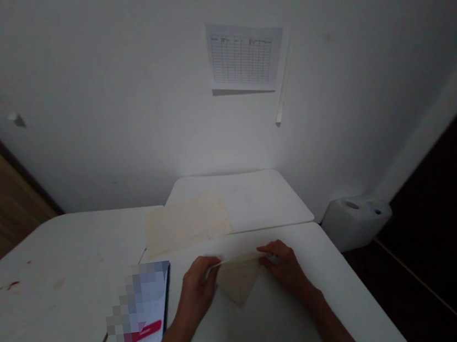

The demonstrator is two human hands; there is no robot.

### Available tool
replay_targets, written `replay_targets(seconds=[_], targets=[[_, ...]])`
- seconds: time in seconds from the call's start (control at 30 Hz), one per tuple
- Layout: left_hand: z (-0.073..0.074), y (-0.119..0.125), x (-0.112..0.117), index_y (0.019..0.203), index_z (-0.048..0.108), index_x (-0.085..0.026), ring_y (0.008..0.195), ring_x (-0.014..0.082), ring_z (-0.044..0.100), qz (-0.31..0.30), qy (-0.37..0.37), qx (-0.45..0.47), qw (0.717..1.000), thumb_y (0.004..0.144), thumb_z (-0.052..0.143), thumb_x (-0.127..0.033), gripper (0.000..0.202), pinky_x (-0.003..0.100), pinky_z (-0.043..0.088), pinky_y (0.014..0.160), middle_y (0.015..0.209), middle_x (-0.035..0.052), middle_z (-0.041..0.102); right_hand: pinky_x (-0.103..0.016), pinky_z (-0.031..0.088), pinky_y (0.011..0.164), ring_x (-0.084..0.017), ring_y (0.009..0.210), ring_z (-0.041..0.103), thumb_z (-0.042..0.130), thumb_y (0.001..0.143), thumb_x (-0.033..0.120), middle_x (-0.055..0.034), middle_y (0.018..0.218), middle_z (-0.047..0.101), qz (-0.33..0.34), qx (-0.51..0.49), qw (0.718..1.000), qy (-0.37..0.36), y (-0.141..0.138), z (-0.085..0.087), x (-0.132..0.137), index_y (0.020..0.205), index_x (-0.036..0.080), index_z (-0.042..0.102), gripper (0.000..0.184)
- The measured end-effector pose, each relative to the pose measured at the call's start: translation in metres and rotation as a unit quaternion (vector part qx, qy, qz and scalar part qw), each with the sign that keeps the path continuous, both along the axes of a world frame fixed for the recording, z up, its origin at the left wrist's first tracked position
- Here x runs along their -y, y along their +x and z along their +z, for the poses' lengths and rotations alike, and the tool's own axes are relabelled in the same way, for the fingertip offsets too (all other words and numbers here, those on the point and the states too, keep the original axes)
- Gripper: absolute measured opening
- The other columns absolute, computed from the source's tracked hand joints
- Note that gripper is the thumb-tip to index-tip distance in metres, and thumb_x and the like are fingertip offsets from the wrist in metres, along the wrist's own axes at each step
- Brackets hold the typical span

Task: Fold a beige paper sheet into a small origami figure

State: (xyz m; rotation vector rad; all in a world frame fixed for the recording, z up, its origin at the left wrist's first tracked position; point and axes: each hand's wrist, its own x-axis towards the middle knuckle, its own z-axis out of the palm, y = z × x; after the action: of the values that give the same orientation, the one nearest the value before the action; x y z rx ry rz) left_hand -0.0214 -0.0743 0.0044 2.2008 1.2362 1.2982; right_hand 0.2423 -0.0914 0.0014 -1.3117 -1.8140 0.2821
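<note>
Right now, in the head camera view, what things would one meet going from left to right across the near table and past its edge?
tablet → left hand → beige folded sheet pinched by both hands → right hand → white canister on the floor

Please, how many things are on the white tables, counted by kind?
Folded beige sheet, pinched by the left hand and the right hand: 1
Pile of beige sheets: 1
Tablet: 1
Total: 3
</note>
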Motion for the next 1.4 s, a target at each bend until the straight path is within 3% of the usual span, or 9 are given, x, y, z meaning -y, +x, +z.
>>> replay_targets(seconds=[0.2,0.3,0.43,0.53,0.73,0.9,1.03,1.17,1.4], targets=[[0.019,0.001,0.008,0.093,0.065,-0.023,0.078,0.0161,0.065,-0.021,0.050,0.027,0.998,0.087,0.061,-0.029,0.010,0.028,0.053,0.070,0.084,0.0009,0.068,-0.037,0.049,0.080,-0.020,0.088,0.058,0.054,0.090,0.019,-0.0055,0.091,0.067,-0.011,0.005,0.995,0.094,-0.004,0.013,0.006,0.103,0.024,0.069,0.020],[0.025,0.000,0.012,0.094,0.064,-0.023,0.078,0.0160,0.064,-0.029,0.112,0.019,0.993,0.087,0.059,-0.022,0.009,0.029,0.053,0.069,0.084,0.0018,0.068,-0.035,0.050,0.076,-0.019,0.086,0.058,0.051,0.091,0.016,-0.0062,0.091,0.065,-0.036,0.027,0.988,0.147,-0.006,0.018,0.012,0.106,0.025,0.068,0.024],[0.024,-0.002,0.016,0.107,0.062,-0.021,0.084,0.0178,0.062,0.007,0.232,-0.036,0.972,0.087,0.056,-0.011,0.023,0.032,0.053,0.073,0.091,0.0054,0.069,-0.031,0.049,0.072,-0.017,0.083,0.056,0.052,0.090,0.009,-0.0058,0.089,0.064,-0.051,0.057,0.969,0.235,-0.007,0.019,0.019,0.111,0.026,0.065,0.030],[0.017,-0.003,0.017,0.110,0.061,-0.019,0.090,0.0198,0.060,0.014,0.286,-0.097,0.953,0.085,0.055,-0.005,0.029,0.036,0.052,0.079,0.096,0.0076,0.069,-0.030,0.048,0.072,-0.017,0.082,0.055,0.054,0.088,0.006,-0.0056,0.089,0.063,-0.047,0.090,0.960,0.262,-0.008,0.018,0.022,0.114,0.025,0.064,0.034],[0.005,-0.002,0.015,0.108,0.061,-0.015,0.090,0.0227,0.060,0.001,0.275,-0.216,0.937,0.086,0.047,-0.005,0.028,0.038,0.053,0.079,0.094,0.0097,0.068,-0.035,0.047,0.078,-0.020,0.088,0.053,0.051,0.078,0.000,-0.0058,0.093,0.063,-0.017,0.149,0.973,0.175,-0.006,0.013,0.021,0.101,0.022,0.066,0.035],[-0.005,0.000,0.012,0.102,0.064,-0.017,0.091,0.0230,0.061,-0.008,0.209,-0.278,0.938,0.078,0.043,0.001,0.036,0.038,0.055,0.079,0.095,0.0088,0.067,-0.037,0.043,0.089,-0.022,0.098,0.052,0.057,0.072,0.001,-0.0042,0.105,0.066,0.014,0.203,0.975,0.089,-0.008,0.008,0.018,0.099,0.022,0.065,0.035],[-0.011,-0.001,0.011,0.102,0.065,-0.018,0.099,0.0233,0.061,-0.014,0.137,-0.317,0.938,0.073,0.044,0.005,0.043,0.041,0.054,0.087,0.107,0.0090,0.066,-0.035,0.040,0.094,-0.021,0.103,0.052,0.055,0.070,-0.001,-0.0012,0.113,0.067,0.062,0.218,0.973,0.035,-0.015,0.009,0.018,0.105,0.023,0.064,0.044],[-0.012,-0.003,0.012,0.106,0.064,-0.017,0.108,0.0264,0.059,-0.031,0.103,-0.326,0.939,0.071,0.048,0.003,0.044,0.046,0.051,0.094,0.116,0.0085,0.066,-0.032,0.040,0.093,-0.018,0.101,0.055,0.054,0.072,0.000,0.0010,0.112,0.068,0.088,0.216,0.972,-0.006,-0.019,0.012,0.022,0.104,0.025,0.065,0.042],[-0.008,-0.003,0.023,0.109,0.064,-0.018,0.107,0.0265,0.061,-0.040,0.088,-0.294,0.951,0.080,0.050,-0.006,0.035,0.046,0.052,0.093,0.115,0.0077,0.067,-0.032,0.040,0.094,-0.019,0.104,0.055,0.056,0.074,0.004,0.0007,0.114,0.068,0.089,0.206,0.974,-0.037,-0.014,0.012,0.036,0.103,0.025,0.067,0.038]])
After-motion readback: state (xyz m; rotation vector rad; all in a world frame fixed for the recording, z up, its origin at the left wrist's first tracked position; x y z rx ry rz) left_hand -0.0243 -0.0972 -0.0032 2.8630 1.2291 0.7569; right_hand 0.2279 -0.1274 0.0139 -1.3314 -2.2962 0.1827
